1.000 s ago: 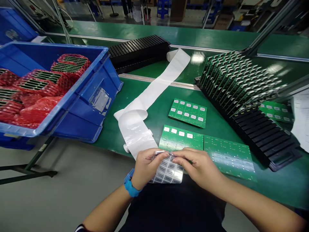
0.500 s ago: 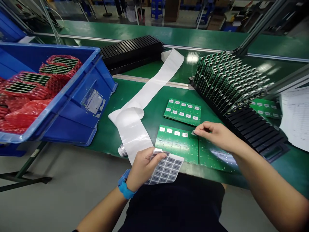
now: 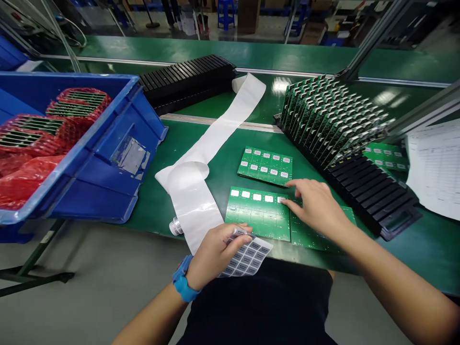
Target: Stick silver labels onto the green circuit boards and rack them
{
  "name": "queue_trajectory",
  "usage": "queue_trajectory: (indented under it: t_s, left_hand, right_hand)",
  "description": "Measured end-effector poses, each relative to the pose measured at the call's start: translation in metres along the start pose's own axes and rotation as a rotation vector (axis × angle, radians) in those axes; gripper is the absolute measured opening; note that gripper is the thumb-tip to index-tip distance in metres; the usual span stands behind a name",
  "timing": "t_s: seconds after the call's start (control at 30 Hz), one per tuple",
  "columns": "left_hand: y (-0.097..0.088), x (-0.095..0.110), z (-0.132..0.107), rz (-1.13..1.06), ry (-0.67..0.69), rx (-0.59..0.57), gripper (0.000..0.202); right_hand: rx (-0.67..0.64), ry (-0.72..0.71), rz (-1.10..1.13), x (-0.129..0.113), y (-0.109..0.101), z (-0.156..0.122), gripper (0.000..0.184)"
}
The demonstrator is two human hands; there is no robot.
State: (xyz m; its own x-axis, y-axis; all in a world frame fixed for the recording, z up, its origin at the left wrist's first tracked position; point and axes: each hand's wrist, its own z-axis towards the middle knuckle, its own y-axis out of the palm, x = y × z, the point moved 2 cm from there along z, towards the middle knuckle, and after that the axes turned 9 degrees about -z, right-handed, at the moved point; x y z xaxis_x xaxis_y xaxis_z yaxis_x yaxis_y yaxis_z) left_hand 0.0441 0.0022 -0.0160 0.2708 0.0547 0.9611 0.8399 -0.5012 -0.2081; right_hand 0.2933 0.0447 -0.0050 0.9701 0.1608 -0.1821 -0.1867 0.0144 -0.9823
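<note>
My left hand [image 3: 221, 251] is closed on a sheet of labels [image 3: 247, 258] with rows of small grey stickers, part of a long white strip [image 3: 196, 203] that trails back across the bench. Thumb and fingers apart, my right hand [image 3: 316, 206] has its thumb at a white label [image 3: 281, 200] on the top right of the near circuit board [image 3: 257, 218]. Several more white labels lie along that board's top row. A second bare circuit board [image 3: 316, 235] lies beside it, partly under my right forearm. Behind sits a stack of labelled circuit boards [image 3: 266, 165].
A blue bin [image 3: 118, 124] at left holds circuit boards in red bubble wrap [image 3: 79, 103]. A black slotted rack [image 3: 373, 191] at right carries many upright boards [image 3: 330, 115]; another black rack [image 3: 190, 79] lies at the back. Printed paper [image 3: 436, 167] hangs at far right.
My right hand has opened from a pinch on a small label, which now lies at the right end of the board's top row. The view has shifted slightly.
</note>
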Motion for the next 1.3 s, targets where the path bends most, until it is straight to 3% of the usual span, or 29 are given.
queue_trajectory:
  t_s: [0.07, 0.2, 0.27, 0.6, 0.67, 0.77, 0.83, 0.9, 1.0, 1.1, 1.2, 1.3]
  left_hand:
    - [0.000, 0.002, 0.000, 0.010, -0.011, -0.005, 0.023]
    - [0.000, 0.007, -0.001, 0.026, -0.053, -0.009, 0.028]
    - [0.000, 0.009, -0.001, 0.025, -0.060, -0.005, 0.030]
    - [-0.001, 0.010, -0.001, -0.015, -0.083, 0.004, 0.030]
    - [0.000, 0.013, -0.002, -0.047, -0.099, 0.004, 0.031]
    - [0.002, 0.020, -0.002, -0.053, -0.091, 0.014, 0.032]
    - [0.005, 0.024, 0.000, -0.013, -0.064, 0.009, 0.032]
    - [0.009, 0.028, 0.003, 0.041, -0.028, -0.003, 0.033]
    - [0.012, 0.030, 0.005, 0.100, 0.020, -0.017, 0.033]
    - [0.011, 0.026, 0.005, 0.123, 0.038, -0.016, 0.035]
    - [0.008, 0.018, 0.003, 0.133, 0.018, -0.008, 0.038]
    - [0.005, 0.009, 0.001, 0.134, -0.007, 0.009, 0.040]
  right_hand:
    - [-0.033, 0.017, 0.138, 0.009, -0.005, 0.000, 0.031]
    - [-0.370, -0.011, 0.503, 0.024, -0.006, 0.004, 0.024]
    - [-0.442, 0.001, 0.544, 0.027, -0.005, 0.004, 0.023]
    - [-0.315, -0.057, 0.395, 0.024, 0.006, -0.004, 0.015]
    - [-0.201, -0.128, 0.261, 0.020, 0.007, -0.011, 0.013]
    - [0.080, -0.178, 0.076, 0.005, 0.002, -0.024, 0.015]
    - [0.219, -0.158, 0.112, -0.012, -0.006, -0.032, 0.016]
    - [0.185, -0.157, 0.305, -0.035, -0.013, -0.035, 0.018]
    - [-0.049, -0.107, 0.643, -0.068, -0.019, -0.033, 0.012]
    - [-0.245, 0.029, 0.890, -0.081, -0.018, -0.027, 0.012]
    - [-0.321, 0.114, 1.035, -0.065, -0.018, -0.023, 0.017]
    - [-0.249, 0.152, 0.861, -0.024, -0.028, -0.019, 0.020]
